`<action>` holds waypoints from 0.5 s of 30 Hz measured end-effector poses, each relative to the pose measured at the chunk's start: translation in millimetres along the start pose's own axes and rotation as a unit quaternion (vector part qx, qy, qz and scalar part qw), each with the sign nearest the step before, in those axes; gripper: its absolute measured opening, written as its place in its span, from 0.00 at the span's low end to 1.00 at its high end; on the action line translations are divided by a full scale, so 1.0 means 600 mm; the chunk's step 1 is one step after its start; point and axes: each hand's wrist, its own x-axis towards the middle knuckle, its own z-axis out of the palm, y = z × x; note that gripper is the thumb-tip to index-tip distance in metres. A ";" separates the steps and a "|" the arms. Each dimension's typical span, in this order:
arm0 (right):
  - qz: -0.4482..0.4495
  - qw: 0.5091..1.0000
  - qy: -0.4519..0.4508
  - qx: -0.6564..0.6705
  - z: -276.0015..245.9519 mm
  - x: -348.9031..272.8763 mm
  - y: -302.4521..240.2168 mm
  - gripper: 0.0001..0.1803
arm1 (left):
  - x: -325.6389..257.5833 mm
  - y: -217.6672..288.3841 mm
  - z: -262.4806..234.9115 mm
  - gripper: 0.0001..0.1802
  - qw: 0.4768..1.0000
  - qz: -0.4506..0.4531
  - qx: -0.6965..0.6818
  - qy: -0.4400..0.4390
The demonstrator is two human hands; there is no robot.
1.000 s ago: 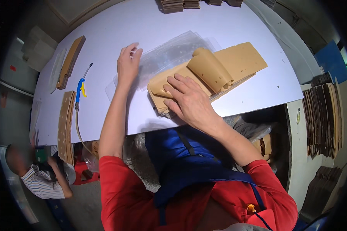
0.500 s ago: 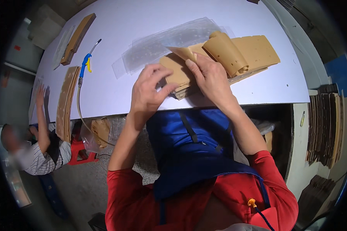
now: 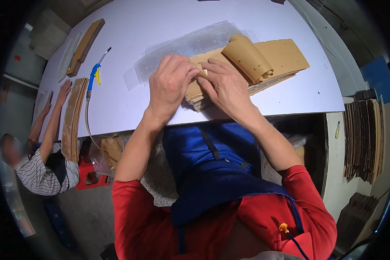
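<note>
— Both hands pinch together on one spot, don't they?

— Yes: the left hand (image 3: pixel 171 84) and right hand (image 3: pixel 225 86) meet fingertip to fingertip at the near corner of the stack of tan sheets (image 3: pixel 286 56), closed on the edge of the top sheets just above the frame's centre.

— What is the biggest thing around them?

— The white table (image 3: pixel 130 26), filling the upper half of the frame; its near edge runs across the middle, and a grey floor shows below it at lower left.

— And on it?

— The stack lies right of centre, fanned toward the upper right, with one sheet curled into a loose roll (image 3: pixel 247 58) just beyond the right hand. Clear plastic bags (image 3: pixel 186 45) lie flat beneath and beyond the stack, reaching left of the left hand.

— Farther off?

— At the left, a long brown bundle (image 3: pixel 73 117) hangs over the table edge, and another bundle (image 3: pixel 86 45) lies at upper left. Between them rests a blue air gun (image 3: pixel 94 76) with a hose trailing down.

— Anyone else?

— A person in a striped shirt (image 3: pixel 39 173) sits at the lower left, one hand (image 3: pixel 64 90) on the table. Brown sheet stacks (image 3: pixel 364 138) stand on a shelf at the right edge.
</note>
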 end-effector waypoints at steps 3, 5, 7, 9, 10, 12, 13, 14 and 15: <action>0.063 0.994 0.003 0.094 -0.019 0.008 0.023 0.16 | 0.033 0.031 0.004 0.12 0.989 -0.110 -0.099 0.007; 0.143 0.949 0.011 0.282 -0.044 0.026 0.035 0.16 | 0.067 0.071 -0.011 0.16 0.891 -0.342 -0.300 0.009; 0.298 0.870 -0.036 0.391 -0.094 0.051 0.017 0.18 | 0.076 0.074 -0.013 0.18 0.807 -0.446 -0.388 0.009; 0.408 0.816 -0.083 0.400 -0.133 0.061 0.025 0.19 | 0.075 0.045 -0.009 0.22 0.736 -0.437 -0.517 -0.006; 0.410 0.709 0.066 0.570 -0.139 0.064 0.065 0.22 | 0.077 0.028 -0.006 0.23 0.695 -0.427 -0.579 -0.016; 0.392 0.527 0.266 0.705 -0.174 0.075 0.140 0.28 | 0.072 -0.003 -0.005 0.25 0.628 -0.429 -0.649 0.001; 0.397 0.495 0.326 0.701 -0.204 0.077 0.182 0.30 | 0.066 -0.022 -0.004 0.25 0.604 -0.442 -0.662 0.026; 0.407 0.485 0.322 0.704 -0.237 0.070 0.238 0.29 | 0.057 -0.041 -0.008 0.25 0.605 -0.437 -0.665 0.025; 0.410 0.498 0.318 0.695 -0.262 0.059 0.319 0.26 | 0.046 -0.064 -0.013 0.25 0.615 -0.434 -0.656 0.048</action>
